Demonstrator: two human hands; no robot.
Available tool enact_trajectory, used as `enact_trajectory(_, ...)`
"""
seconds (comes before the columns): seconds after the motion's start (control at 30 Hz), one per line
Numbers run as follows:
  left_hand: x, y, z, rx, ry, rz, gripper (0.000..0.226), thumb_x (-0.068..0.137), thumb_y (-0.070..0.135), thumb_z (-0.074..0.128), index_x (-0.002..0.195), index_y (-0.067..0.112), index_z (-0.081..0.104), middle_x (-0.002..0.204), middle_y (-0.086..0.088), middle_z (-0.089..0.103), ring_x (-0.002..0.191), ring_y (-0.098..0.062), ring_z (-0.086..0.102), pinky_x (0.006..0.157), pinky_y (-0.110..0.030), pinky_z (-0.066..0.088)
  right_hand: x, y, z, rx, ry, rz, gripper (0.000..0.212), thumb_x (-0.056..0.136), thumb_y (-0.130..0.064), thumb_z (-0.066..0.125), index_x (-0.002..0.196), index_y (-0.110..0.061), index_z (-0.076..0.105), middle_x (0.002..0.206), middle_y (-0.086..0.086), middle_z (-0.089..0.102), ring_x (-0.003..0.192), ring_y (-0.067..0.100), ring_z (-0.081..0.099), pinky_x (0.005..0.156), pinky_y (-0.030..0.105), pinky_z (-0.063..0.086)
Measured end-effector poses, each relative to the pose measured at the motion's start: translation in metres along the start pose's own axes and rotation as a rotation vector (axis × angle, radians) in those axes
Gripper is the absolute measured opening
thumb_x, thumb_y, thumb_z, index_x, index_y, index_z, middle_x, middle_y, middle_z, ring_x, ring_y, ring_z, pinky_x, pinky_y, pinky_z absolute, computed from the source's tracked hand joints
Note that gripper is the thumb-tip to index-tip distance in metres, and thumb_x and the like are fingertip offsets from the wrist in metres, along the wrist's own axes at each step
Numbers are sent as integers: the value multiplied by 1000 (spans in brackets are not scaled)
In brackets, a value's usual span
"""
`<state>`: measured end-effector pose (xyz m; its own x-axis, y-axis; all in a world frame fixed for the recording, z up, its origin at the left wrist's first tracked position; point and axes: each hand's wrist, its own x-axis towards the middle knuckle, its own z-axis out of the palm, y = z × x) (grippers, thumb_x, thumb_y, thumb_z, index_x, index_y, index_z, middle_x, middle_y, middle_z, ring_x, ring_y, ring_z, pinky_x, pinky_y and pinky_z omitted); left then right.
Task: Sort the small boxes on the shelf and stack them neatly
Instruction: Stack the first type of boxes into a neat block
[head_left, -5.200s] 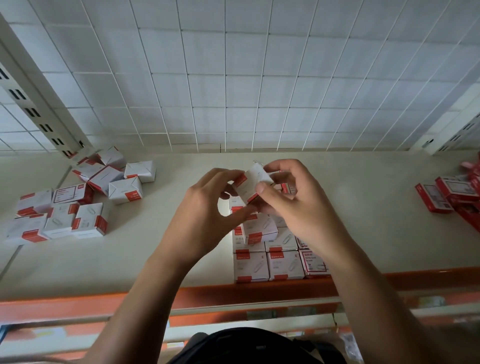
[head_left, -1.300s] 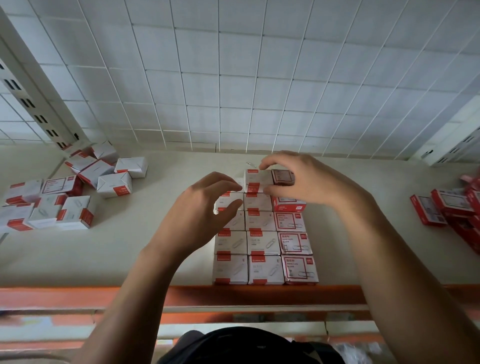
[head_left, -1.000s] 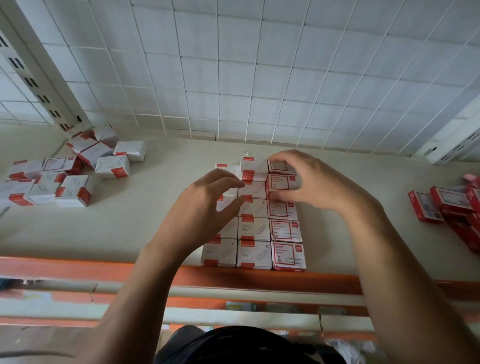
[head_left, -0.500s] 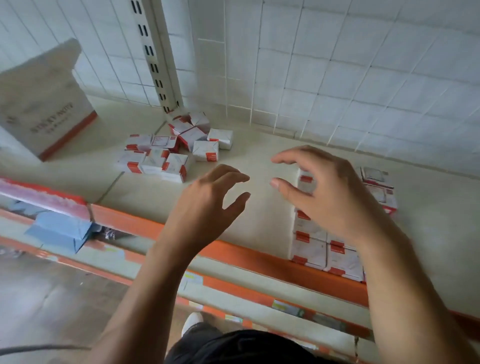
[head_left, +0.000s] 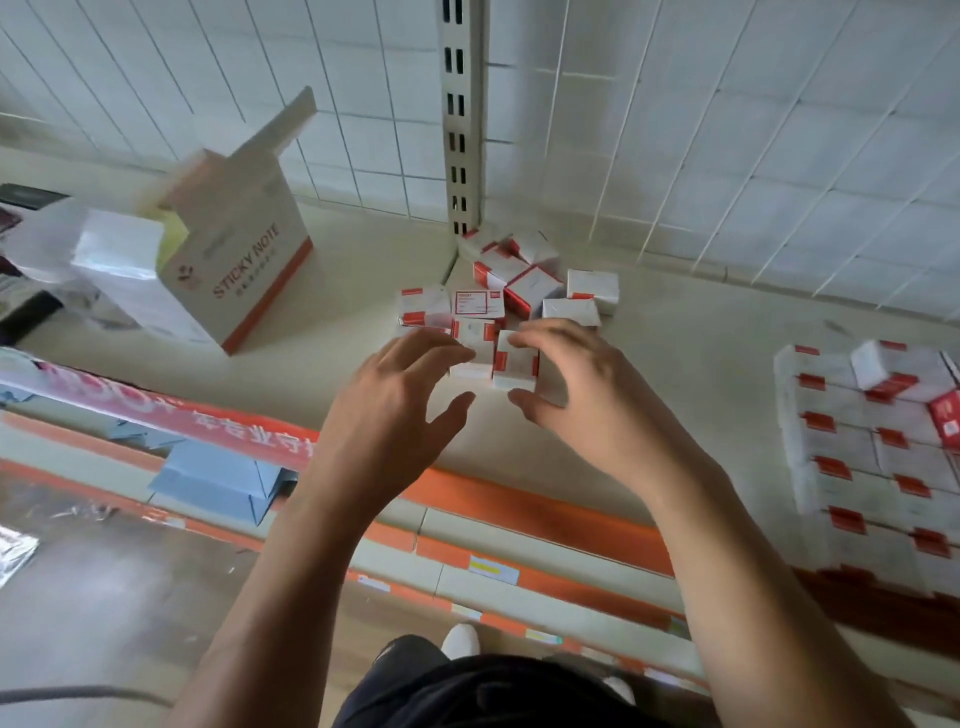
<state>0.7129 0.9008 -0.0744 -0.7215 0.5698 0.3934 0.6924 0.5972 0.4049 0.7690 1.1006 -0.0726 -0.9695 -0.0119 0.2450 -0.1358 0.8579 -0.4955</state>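
Head view: left hand and right hand hover over the loose small boxes heaped on the shelf by the upright. Fingers are spread and curved, pinching nothing, flanking two front boxes, probably to scoop both. The neat stack sits well apart on the right, the likely destination.

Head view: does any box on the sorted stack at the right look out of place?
Yes. One small box lies tilted on the far end of the sorted stack, turned against the grid in which the others sit. Blur hides finer detail.
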Motion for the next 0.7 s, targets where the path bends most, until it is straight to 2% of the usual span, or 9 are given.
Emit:
enact_trajectory(0.13, 13, -21, 2, 15, -42, 68, 41, 82, 19, 73, 120, 11, 64, 124, -5, 60, 109, -25, 60, 89, -45, 52, 11, -4, 17, -75, 14, 23, 53, 78, -9, 76, 128, -7, 61, 136, 9, 58, 128, 25, 52, 104, 47, 46)
enact_trajectory(0.2, 20, -26, 5, 31, -72, 99, 46, 82, 21, 73, 126, 10, 61, 130, -6, 58, 116, -27, 58, 93, -47, 50, 8, -4, 18, -75, 28, 31, 49, 77, -5, 76, 124, -6, 63, 128, 9, 60, 122, 25, 56, 102, 42, 48)
enact_trajectory(0.3, 29, -30, 11, 76, -126, 148, 56, 80, 21, 76, 132, 7, 57, 138, -11, 55, 127, -30, 52, 101, -47, 46, -5, -8, 13, -33, 37, 87, 48, 77, -11, 77, 123, -9, 62, 122, 4, 59, 112, 20, 57, 95, 28, 47)
enact_trajectory(0.47, 34, -34, 18, 97, -174, 202, 55, 76, 16, 80, 126, 4, 62, 137, -11, 56, 135, -29, 43, 105, -46, 40, -26, -16, 6, 39, 137, 116, 45, 81, -14, 77, 123, -9, 62, 119, 2, 59, 107, 15, 59, 93, 23, 47)
enact_trajectory(0.57, 30, -31, 19, 47, -146, 210, 47, 73, 16, 81, 116, 6, 67, 128, -10, 62, 128, -30, 51, 100, -44, 46, -36, -17, 2, 66, 171, 138, 43, 82, -16, 77, 122, -11, 62, 119, 1, 59, 108, 14, 59, 93, 24, 47)
enact_trajectory(0.7, 25, -17, 19, -66, -144, 188, 36, 74, 22, 81, 106, 11, 69, 115, -2, 63, 98, -26, 64, 73, -37, 54, -47, -15, -4, 79, 201, 161, 42, 82, -18, 76, 121, -12, 62, 119, 1, 58, 108, 15, 59, 93, 27, 48)
